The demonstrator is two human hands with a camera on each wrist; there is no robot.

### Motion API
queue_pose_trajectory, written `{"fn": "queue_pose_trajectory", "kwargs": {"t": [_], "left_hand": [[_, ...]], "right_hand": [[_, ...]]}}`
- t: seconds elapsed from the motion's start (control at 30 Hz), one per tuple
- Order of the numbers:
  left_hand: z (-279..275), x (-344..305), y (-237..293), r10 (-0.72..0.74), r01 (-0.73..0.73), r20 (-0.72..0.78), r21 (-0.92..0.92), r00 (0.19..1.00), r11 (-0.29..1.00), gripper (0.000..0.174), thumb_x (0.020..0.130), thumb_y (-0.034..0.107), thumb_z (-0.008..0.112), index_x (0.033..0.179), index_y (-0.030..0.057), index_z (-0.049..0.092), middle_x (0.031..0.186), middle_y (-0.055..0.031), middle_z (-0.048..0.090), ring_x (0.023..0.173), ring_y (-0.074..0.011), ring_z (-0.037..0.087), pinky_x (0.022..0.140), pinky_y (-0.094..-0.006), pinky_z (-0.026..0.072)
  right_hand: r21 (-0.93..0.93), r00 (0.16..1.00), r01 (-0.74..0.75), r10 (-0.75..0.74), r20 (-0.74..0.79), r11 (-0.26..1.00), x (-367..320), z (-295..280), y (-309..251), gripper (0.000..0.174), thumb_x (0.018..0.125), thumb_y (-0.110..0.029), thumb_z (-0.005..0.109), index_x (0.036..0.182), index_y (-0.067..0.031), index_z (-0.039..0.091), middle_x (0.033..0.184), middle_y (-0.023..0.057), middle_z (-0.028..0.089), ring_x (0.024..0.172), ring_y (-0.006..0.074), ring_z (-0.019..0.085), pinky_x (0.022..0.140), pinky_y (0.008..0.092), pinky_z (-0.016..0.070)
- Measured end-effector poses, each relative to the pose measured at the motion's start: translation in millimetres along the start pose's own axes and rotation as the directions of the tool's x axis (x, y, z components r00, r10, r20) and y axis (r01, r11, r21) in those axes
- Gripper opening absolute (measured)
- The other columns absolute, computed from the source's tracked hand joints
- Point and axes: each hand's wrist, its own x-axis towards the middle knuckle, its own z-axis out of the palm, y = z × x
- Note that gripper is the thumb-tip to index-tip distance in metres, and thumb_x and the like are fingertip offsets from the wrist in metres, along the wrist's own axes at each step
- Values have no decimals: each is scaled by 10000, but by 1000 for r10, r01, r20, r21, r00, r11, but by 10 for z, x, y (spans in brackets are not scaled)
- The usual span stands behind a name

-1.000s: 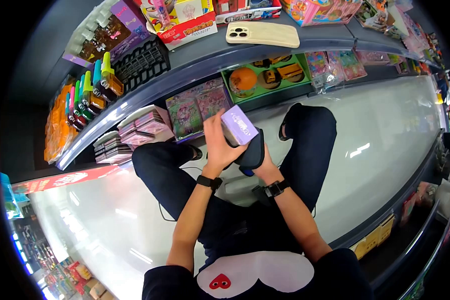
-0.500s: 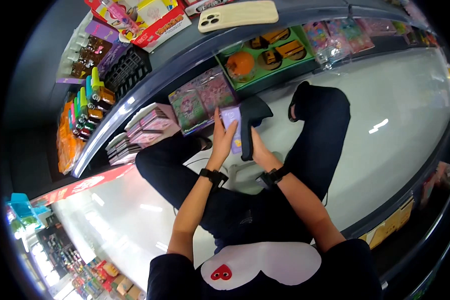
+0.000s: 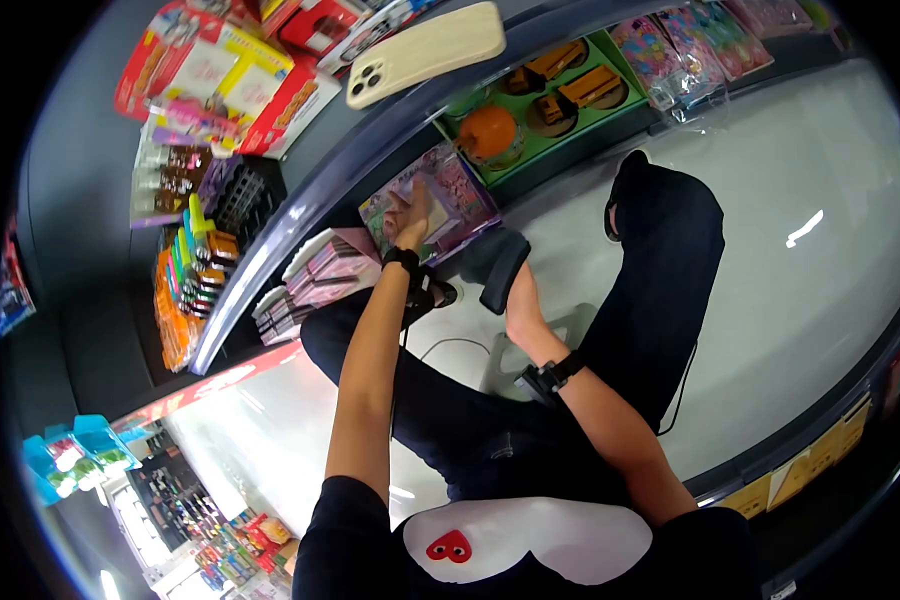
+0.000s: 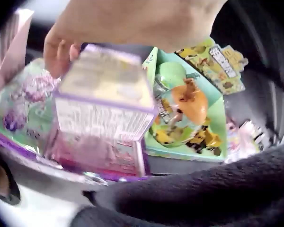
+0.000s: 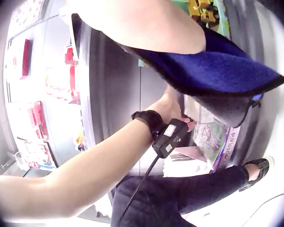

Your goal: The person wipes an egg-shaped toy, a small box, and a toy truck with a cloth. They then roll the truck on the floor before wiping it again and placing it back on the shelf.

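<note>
My left hand (image 3: 410,218) holds a small purple-edged box (image 4: 104,92) over the flat toy packages on the lower shelf. In the left wrist view the fingers lie at the box's far left side, and its printed white face (image 4: 102,118) points toward the camera. My right hand (image 3: 523,305) grips a dark, fuzzy cloth (image 3: 502,272) in front of the shelf, just right of the left hand. The right wrist view shows the cloth's blue side (image 5: 217,71) and black edging; the right fingers are mostly hidden there.
A green tray (image 3: 540,150) with an orange toy and yellow toy trucks stands right of the packages. Pink card packs (image 3: 335,265) stand to the left. A cream phone (image 3: 430,52) lies on the upper shelf near bright highlighter-like bottles (image 3: 195,250). My legs flank the low shelf.
The purple box, earlier against the cloth between both hands, has gone with my left hand forward and left to the lower shelf. My right hand stays back with the cloth.
</note>
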Motion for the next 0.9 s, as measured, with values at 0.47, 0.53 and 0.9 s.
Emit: {"fn": "queue_pose_trajectory", "kwargs": {"t": [0.47, 0.53, 0.9], "left_hand": [[944, -392, 2383, 938, -938, 139, 193, 318, 289, 448, 838, 252, 631, 1222, 44, 534, 1169, -163, 559, 1103, -349, 528, 905, -466, 441], [1291, -132, 2552, 870, -876, 132, 172, 474, 451, 516, 840, 295, 643, 1264, 39, 499, 1226, -184, 539, 1142, -360, 515, 923, -468, 458], [1528, 15, 2789, 769, -799, 287, 409, 571, 441, 574, 669, 365, 776, 1107, 26, 625, 1177, -168, 560, 1055, -346, 570, 881, -441, 496]], "right_hand": [[196, 953, 59, 3, -303, 979, 104, -93, -340, 495, 1024, -413, 360, 1254, -15, 542, 1170, 23, 581, 1041, 125, 532, 912, 261, 411], [232, 947, 67, 11, -320, 970, 146, -113, -405, 498, 1023, -413, 362, 1256, -11, 540, 1164, 26, 582, 1043, 125, 533, 909, 257, 412], [333, 941, 153, -34, -336, 930, 239, -216, -491, 474, 1025, -405, 373, 1223, -5, 533, 1118, 12, 551, 992, 104, 495, 894, 236, 382]]}}
